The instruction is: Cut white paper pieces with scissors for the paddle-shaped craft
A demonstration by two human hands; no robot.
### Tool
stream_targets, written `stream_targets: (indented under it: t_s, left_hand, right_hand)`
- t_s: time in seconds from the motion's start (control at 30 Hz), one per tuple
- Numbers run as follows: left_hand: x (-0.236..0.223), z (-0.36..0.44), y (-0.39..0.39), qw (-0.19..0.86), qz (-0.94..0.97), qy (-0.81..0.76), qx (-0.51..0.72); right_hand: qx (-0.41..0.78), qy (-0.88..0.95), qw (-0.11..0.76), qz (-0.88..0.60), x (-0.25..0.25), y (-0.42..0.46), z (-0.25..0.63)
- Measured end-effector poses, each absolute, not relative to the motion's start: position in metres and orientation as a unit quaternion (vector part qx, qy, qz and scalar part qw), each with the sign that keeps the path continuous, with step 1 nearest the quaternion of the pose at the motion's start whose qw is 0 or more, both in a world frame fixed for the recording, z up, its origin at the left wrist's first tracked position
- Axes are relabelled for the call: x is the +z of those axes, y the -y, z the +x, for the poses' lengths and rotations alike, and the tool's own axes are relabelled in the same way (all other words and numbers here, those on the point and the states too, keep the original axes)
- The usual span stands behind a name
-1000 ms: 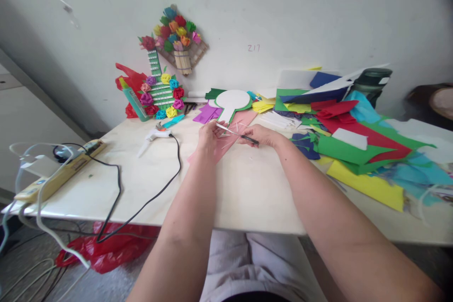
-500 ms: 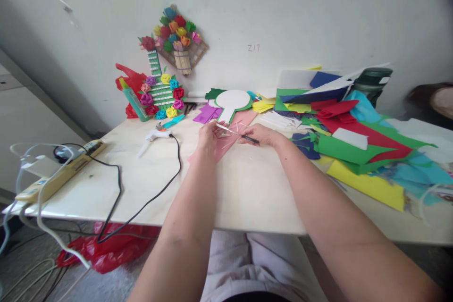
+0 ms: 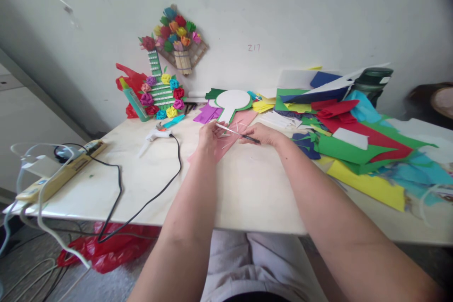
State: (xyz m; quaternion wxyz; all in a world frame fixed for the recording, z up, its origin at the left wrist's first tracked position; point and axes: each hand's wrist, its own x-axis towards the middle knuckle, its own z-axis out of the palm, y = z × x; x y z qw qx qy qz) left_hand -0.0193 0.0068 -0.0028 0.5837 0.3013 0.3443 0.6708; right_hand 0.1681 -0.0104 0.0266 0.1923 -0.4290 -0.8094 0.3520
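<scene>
My left hand point(image 3: 208, 136) is closed over the pink paper sheet point(image 3: 231, 140), with its fingertips pinching one end of a thin white strip point(image 3: 226, 128). The strip slants down to the right toward my right hand point(image 3: 261, 134). That hand is closed on a slim black-handled tool point(image 3: 250, 139); its exact kind is too small to make out. Several short white strips lie on the pink sheet between the hands. Just beyond them is a white round paper shape with a stem point(image 3: 232, 100), edged in green.
A white glue gun point(image 3: 157, 134) with a black cord, a power strip point(image 3: 60, 170) and a glue bottle point(image 3: 134, 100) are on the left. A paper-flower guitar point(image 3: 161, 89) leans at the back. Coloured sheets point(image 3: 354, 148) and a dark bottle point(image 3: 371, 82) fill the right side.
Almost nothing differs. Both hands keep their places, and the black-handled tool has shifted very slightly to the right.
</scene>
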Motion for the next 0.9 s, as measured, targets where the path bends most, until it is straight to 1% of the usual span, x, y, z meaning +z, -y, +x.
stream_targets:
  t_s: [0.3,0.5,0.77,0.9]
  left_hand:
    - [-0.0043,-0.0210,-0.0094,0.591,0.295,-0.343,0.667]
    - [-0.0025,-0.0201,-0.0075,0.591,0.296,-0.345,0.666]
    - [-0.0036,-0.0212,-0.0074,0.595,0.282,-0.367,0.657]
    - [-0.0028,-0.0207,-0.0057,0.600,0.281,-0.359,0.657]
  right_hand:
    - [0.360,0.803,0.209,-0.426,0.0265,0.0103,0.1686]
    - [0.351,0.818,0.203,-0.408,0.0282,0.0111,0.1705]
    - [0.376,0.821,0.207,-0.376,0.0266,0.0098,0.1710]
    - [0.391,0.808,0.207,-0.389,0.0271,0.0123,0.1707]
